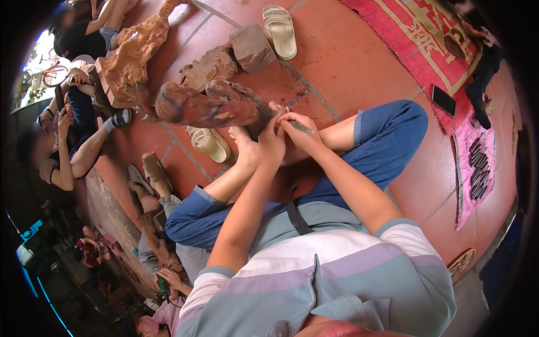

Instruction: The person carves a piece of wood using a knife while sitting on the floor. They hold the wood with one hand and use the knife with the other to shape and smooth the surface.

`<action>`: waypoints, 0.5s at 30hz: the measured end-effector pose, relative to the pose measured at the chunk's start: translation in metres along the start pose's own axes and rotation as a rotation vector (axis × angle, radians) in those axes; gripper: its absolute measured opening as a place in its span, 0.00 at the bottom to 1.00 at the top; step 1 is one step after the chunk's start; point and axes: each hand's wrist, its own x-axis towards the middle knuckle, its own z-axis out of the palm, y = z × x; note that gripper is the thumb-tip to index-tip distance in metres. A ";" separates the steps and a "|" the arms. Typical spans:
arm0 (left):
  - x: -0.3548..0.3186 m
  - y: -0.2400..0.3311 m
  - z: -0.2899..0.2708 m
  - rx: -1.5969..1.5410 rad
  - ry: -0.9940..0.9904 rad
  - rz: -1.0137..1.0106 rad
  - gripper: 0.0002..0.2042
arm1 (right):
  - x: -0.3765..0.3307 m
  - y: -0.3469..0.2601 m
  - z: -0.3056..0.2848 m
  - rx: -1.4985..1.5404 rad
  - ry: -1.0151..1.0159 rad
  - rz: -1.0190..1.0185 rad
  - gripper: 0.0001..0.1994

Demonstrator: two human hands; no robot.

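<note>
the dark reddish wood carving (210, 106) lies on the tiled floor (348, 62) with its long axis running from my fingers out toward nine o'clock, its near end propped against my bare foot (247, 147). my right hand (300, 128) is the nearer one, fingers closed around a slim chisel (301, 128) whose tip points at ten o'clock into the wood. my left hand (273, 140) curls mostly shut beside it, bracing the carving's end.

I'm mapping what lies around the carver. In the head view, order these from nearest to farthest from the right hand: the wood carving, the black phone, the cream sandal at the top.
From the right hand:
1. Wood carving, touching, to its left.
2. Cream sandal, above.
3. Black phone, far right, on the mat's edge.
</note>
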 end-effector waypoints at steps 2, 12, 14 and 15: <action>0.007 0.011 0.008 -0.186 0.114 0.039 0.17 | 0.014 -0.007 0.003 0.199 -0.048 0.089 0.09; 0.001 0.007 0.003 -0.047 0.136 0.079 0.17 | 0.017 0.008 0.009 0.121 -0.064 -0.085 0.07; 0.006 0.001 0.010 -0.034 0.124 0.055 0.15 | 0.027 0.026 0.006 0.162 -0.012 -0.172 0.09; 0.016 -0.003 0.008 0.039 0.075 0.047 0.16 | 0.038 0.045 0.003 0.134 -0.027 -0.187 0.09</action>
